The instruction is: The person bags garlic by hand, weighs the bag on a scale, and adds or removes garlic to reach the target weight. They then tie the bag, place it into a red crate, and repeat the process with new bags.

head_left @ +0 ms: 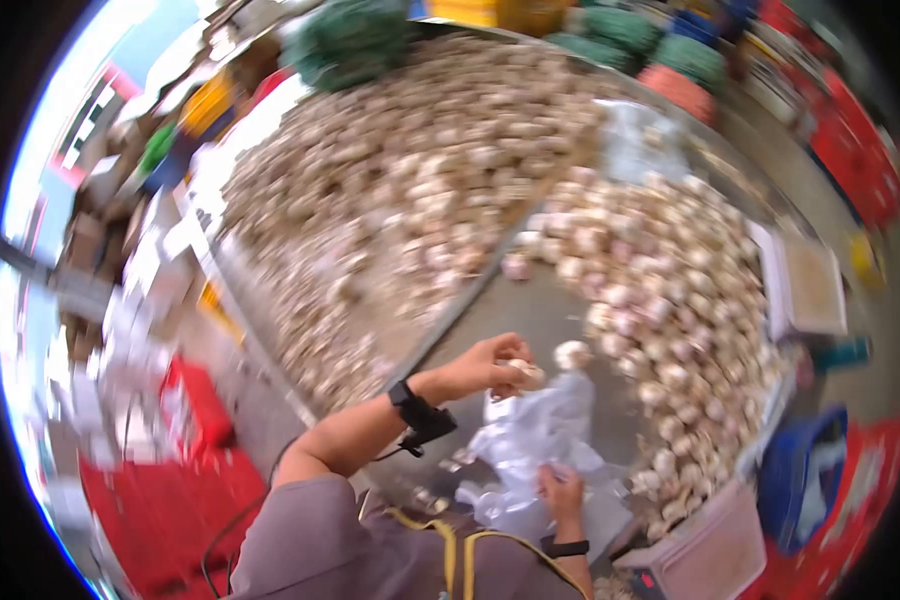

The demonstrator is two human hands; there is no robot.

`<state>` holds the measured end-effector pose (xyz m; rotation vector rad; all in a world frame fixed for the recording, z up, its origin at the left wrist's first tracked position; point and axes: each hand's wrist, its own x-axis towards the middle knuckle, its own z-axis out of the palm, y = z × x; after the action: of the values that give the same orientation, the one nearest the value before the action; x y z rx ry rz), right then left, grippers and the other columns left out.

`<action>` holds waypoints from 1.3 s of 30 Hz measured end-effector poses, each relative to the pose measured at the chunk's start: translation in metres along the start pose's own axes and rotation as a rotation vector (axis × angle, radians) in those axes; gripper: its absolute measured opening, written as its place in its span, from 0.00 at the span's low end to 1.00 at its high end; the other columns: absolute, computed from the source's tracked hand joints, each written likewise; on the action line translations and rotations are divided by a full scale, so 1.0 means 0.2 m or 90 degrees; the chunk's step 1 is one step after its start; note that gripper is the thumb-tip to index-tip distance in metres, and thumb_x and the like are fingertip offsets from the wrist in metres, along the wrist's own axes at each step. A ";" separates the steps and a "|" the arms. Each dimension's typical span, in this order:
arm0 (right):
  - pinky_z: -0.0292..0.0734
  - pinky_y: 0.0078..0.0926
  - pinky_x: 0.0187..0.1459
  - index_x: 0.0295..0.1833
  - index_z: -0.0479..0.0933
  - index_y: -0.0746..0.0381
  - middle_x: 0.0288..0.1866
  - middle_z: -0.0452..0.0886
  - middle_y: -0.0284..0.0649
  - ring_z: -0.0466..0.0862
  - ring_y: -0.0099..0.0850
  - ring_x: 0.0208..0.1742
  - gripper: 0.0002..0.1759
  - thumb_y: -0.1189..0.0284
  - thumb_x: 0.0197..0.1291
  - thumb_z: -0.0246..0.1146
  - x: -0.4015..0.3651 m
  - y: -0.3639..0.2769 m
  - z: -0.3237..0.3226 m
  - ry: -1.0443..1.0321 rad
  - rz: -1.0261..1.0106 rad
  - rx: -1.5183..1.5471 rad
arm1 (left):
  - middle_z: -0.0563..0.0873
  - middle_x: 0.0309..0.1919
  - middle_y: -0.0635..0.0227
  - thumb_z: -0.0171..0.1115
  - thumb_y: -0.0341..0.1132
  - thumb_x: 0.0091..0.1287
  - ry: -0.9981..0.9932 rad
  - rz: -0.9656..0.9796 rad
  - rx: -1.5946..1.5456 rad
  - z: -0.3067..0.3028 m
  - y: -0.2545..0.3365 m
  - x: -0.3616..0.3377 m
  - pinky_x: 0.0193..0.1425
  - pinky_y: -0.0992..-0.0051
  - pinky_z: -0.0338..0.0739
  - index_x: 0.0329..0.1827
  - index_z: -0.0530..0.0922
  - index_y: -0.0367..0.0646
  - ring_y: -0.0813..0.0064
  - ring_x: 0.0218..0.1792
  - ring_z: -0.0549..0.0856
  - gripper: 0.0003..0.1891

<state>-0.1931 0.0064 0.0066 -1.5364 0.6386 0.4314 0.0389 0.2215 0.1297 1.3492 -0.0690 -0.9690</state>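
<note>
My left hand (500, 366) is closed around a garlic bulb (524, 374), held just above the opening of a white plastic bag (545, 425). Lower down, my right hand (562, 487) grips the side of that bag, with its fingers pressed into the film. A single garlic bulb (572, 355) sits close by my left hand, at the bag's upper edge. Beneath the bag is a grey metal table (540, 305). To the right lies a large heap of pale garlic bulbs (660, 300). The picture is somewhat blurred.
A metal divider (465, 300) separates off a wide spread of browner garlic (420, 150). White plastic boxes (800, 275) stand along the right edge. A blue basket (802, 480) and red crates (185, 510) flank the table. Green net sacks (348, 42) lie at the back.
</note>
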 end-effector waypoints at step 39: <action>0.58 0.25 0.18 0.12 0.67 0.61 0.12 0.67 0.26 0.64 0.17 0.16 0.35 0.47 0.63 0.62 -0.16 -0.34 0.10 0.386 -0.091 0.047 | 0.81 0.30 0.67 0.54 0.38 0.73 -0.041 -0.056 -0.226 0.00 -0.05 -0.19 0.45 0.68 0.82 0.44 0.73 0.43 0.71 0.32 0.84 0.08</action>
<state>-0.1729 0.0300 0.0775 -1.6326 0.9877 -0.1809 0.0093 0.2460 0.1402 1.0013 0.1097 -1.0439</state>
